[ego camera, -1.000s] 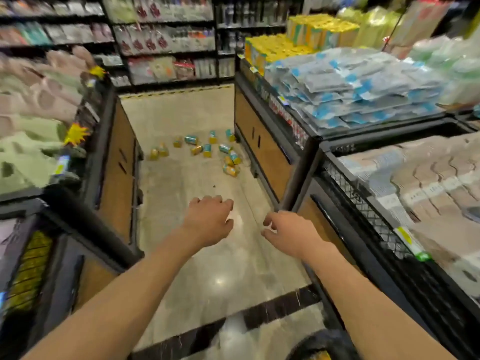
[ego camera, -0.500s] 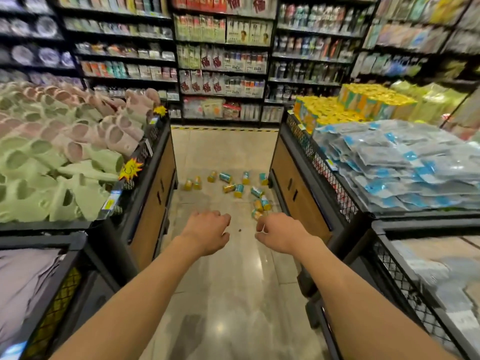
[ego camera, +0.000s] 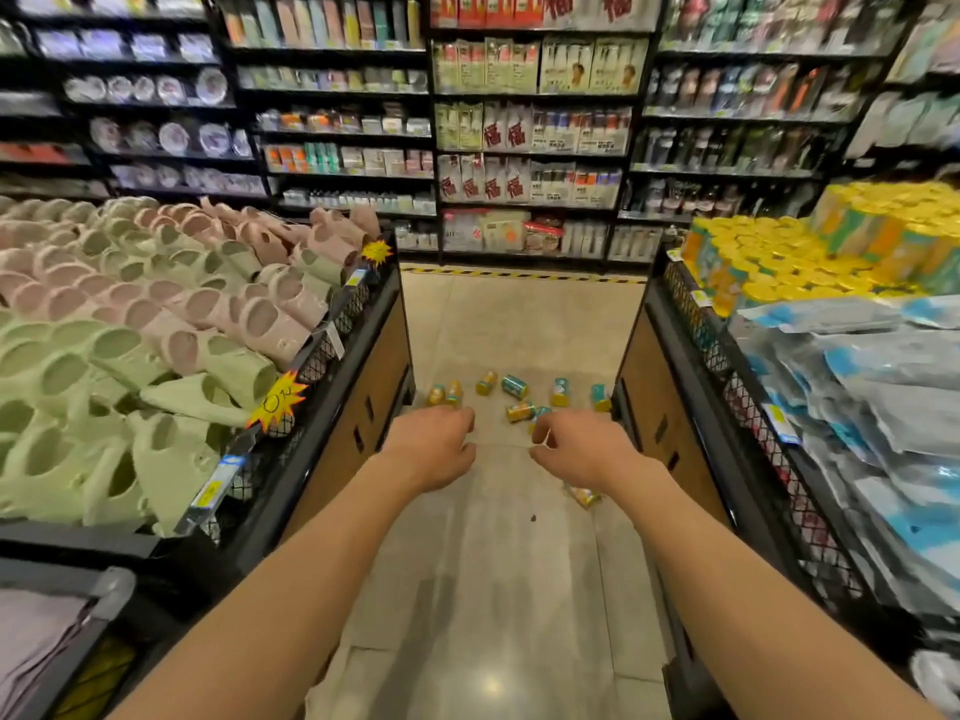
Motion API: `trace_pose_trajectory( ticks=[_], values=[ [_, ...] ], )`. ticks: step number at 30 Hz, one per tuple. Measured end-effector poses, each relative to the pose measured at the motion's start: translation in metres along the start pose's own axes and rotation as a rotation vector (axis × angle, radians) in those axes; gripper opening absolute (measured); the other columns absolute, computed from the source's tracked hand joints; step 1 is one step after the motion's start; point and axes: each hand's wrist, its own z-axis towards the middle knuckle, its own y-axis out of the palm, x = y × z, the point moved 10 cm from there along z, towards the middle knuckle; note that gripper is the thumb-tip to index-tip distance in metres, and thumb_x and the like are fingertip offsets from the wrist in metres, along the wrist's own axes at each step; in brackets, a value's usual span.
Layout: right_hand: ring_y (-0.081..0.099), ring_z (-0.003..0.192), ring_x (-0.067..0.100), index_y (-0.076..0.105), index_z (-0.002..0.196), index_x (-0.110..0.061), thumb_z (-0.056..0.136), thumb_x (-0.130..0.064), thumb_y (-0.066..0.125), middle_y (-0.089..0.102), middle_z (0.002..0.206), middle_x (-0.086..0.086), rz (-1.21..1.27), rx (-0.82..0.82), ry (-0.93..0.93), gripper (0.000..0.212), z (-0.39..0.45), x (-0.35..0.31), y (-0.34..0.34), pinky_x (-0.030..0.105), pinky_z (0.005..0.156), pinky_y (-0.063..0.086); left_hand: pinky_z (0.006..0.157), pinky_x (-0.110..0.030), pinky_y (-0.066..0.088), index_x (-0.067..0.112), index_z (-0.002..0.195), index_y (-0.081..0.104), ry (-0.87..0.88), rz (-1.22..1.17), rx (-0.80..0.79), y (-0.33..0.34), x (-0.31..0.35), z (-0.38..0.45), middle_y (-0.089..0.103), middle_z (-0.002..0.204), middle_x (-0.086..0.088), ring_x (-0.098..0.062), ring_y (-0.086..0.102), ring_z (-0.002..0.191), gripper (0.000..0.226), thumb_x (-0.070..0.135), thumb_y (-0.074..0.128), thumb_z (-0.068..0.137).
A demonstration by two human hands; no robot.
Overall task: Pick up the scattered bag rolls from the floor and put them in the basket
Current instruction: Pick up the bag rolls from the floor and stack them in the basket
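Both hands empty: left hand and right hand loosely curled, gripping nothing. Bag rolls lie scattered on the floor ahead, between two display bins. Basket not in view (location unknown). We judge the risks: rolls rolling under the slipper bin, or one beside the right-hand bin getting missed. The aisle is narrow.

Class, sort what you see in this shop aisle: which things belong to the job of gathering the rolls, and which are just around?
Belong to the job:
bag rolls scattered on the floor
left hand, empty
right hand, empty

Just around:
slippers
yellow-topped packs
blue-and-white packets
back shelves
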Motion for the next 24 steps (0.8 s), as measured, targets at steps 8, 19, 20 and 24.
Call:
trace_pose_trajectory(
  ticks=[8,19,20,24],
  values=[
    [0.062,0.111,0.026,0.062,0.120,-0.028,0.095,-0.045,0.052,0.067,0.120,0.002,-0.016,-0.020,-0.045,0.032,0.118,0.028,-0.007,0.032,0.075,0.043,0.081,-0.039,0.054,0.021,0.124,0.053,-0.029,0.048,-0.019,0.001,-0.053,0.110,0.062,0.119,-0.004,-0.026,0.061,0.108,0.036,0.042,0.046,0.096],
    [0.062,0.111,0.025,0.063,0.114,-0.030,0.094,-0.046,0.052,0.067,0.118,-0.001,-0.025,-0.012,-0.018,0.029,0.300,0.042,-0.044,0.038,0.086,0.047,0.080,-0.039,0.053,0.021,0.120,0.054,-0.020,0.007,0.021,-0.008,-0.138,0.286,0.062,0.116,-0.004,-0.028,0.061,0.106,0.035,0.044,0.045,0.096],
    [0.061,0.112,0.025,0.063,0.116,-0.030,0.094,-0.046,0.052,0.067,0.119,-0.001,-0.022,-0.013,-0.018,0.029,0.316,0.043,-0.048,0.038,0.087,0.048,0.081,-0.038,0.052,0.021,0.120,0.054,-0.023,-0.003,0.033,-0.010,-0.146,0.301,0.063,0.117,-0.004,-0.028,0.061,0.107,0.035,0.044,0.045,0.096],
    [0.060,0.112,0.025,0.063,0.118,-0.028,0.095,-0.045,0.053,0.065,0.120,0.001,0.002,0.004,-0.018,0.030,0.366,0.055,-0.060,0.036,0.085,0.048,0.081,-0.038,0.053,0.021,0.120,0.054,-0.012,-0.009,0.016,-0.007,-0.163,0.351,0.063,0.117,-0.003,-0.026,0.061,0.107,0.033,0.043,0.045,0.096]
  ],
)
